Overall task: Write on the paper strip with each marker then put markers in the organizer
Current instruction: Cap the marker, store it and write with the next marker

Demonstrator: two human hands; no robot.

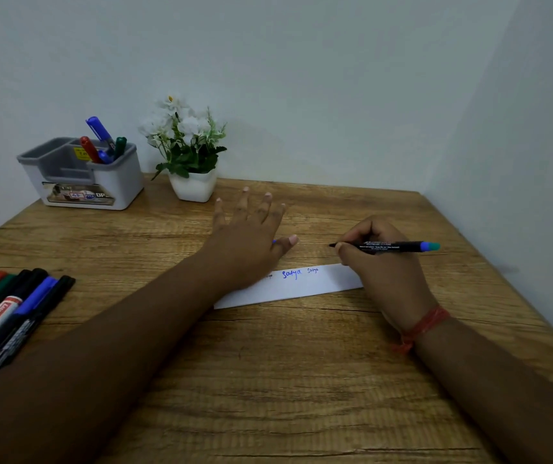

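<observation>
Four markers (102, 142) stood in organizer (114, 182); maybe six (7, 316) waited. Right hand (382, 262) gripped black marker (385, 246), left hand (248, 236) lay flat-fingered on strip (301, 289).

One paper strip (288, 288) lies on the table, bearing three written words. One marker (385, 246) is in the right hand (382, 262). Four markers (102, 142) stand in the one organizer (81, 175) at ten o'clock. About six loose markers (7, 316) lie at eight o'clock. One flower pot (194, 187) stands at twelve.
</observation>
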